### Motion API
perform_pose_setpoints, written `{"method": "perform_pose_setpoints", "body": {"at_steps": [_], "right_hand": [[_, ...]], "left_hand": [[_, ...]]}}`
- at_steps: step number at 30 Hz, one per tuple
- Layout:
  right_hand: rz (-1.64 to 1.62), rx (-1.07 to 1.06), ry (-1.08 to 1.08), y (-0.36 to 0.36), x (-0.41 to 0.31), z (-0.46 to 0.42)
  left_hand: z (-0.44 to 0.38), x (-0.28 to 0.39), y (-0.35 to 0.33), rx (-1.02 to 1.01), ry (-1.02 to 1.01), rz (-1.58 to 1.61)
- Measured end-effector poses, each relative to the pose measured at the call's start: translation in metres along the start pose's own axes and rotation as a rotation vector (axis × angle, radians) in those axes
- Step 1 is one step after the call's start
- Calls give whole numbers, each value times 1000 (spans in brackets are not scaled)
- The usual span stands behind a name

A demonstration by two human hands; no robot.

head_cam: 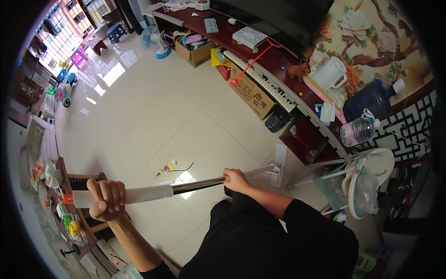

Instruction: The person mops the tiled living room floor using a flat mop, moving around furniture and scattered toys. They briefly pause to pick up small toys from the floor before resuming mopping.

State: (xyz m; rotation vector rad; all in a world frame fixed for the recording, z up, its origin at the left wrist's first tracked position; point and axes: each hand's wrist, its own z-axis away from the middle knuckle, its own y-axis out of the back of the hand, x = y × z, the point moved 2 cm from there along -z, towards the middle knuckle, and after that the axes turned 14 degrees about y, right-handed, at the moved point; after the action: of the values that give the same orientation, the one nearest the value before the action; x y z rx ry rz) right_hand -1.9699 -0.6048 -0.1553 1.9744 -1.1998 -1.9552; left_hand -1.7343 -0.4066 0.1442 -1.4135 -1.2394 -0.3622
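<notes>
A flat mop's handle (150,194) runs across the view in front of my body, with a thick white grip at its left end and a bare metal tube in the middle. My left hand (107,199) is wrapped around the white grip, close to its orange end. Farther down the shaft, my right hand (235,179) grips where the metal meets a white lower section. At the right, the flat white mop head (279,165) rests on the tiled floor (198,136). A small heap of litter with a yellow-and-purple scrap (168,169) lies on the tiles beyond the handle.
A dark red TV cabinet (223,26) lines the right, with a keyboard instrument (261,82) and a cardboard box (251,92) along its front. A folding high chair (362,185) stands right of me. A wooden table (83,240) is at the left; a fan (156,42) stands farther off.
</notes>
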Motion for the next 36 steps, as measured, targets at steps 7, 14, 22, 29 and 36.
{"method": "perform_pose_setpoints", "body": {"at_steps": [7, 14, 22, 29, 36], "right_hand": [[-25, 46, 181, -25, -27, -61], [-45, 155, 361, -18, -32, -152], [-182, -282, 357, -13, -23, -209], [-138, -442, 446, 5, -18, -182], [-30, -292, 478, 0, 56, -181]], "left_hand": [[3, 55, 4, 38, -95, -70], [-24, 74, -23, -45, -192, -240], [-15, 61, -58, 281, -276, -406], [42, 40, -69, 503, -357, -476], [28, -30, -52, 736, -245, -284]]}}
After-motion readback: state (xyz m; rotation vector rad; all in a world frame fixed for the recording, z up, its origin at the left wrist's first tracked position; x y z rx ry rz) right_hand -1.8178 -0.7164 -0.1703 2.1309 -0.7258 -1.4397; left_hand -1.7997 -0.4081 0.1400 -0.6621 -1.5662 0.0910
